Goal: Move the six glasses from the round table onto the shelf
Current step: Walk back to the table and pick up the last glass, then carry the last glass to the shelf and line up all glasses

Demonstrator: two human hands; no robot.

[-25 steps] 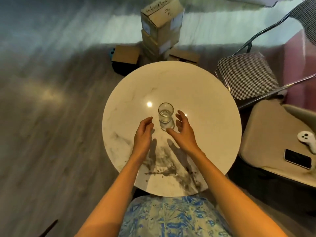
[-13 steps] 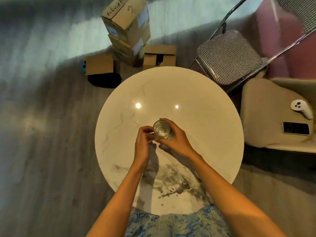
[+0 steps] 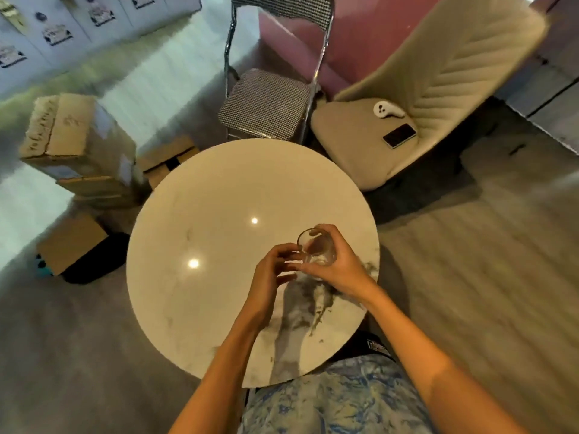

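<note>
Grips the glass (image 3: 315,250) in the right hand (image 3: 341,269), fingers curled round the far wall, thumb on the near side. Pinches the near left side of the glass with the left hand (image 3: 269,272), fingertips curled against it. Holds it tilted, mouth turned toward the far left, over the right part of the round bench (image 3: 203,239), not far from the right edge. Seems raised off the marble top, above a dark shadow of hands and arms; cannot tell for certain.

One second ago: stood upright near the middle of the bench, between two open hands, neither touching. Half a second ago: already clasped by both hands, about upright, near the middle. Now sits nearer the right edge and leans.

Beyond the far edge: a houndstooth chair (image 3: 266,104) on a chrome frame, and to its right a beige armchair (image 3: 454,73) carrying a white controller (image 3: 388,109) and a dark phone (image 3: 399,135), near each other but apart. Off the left edge, on the floor: stacked cardboard boxes (image 3: 78,142). Takes in more of both chairs than before, plus white cabinets (image 3: 47,29) at the far left
</note>
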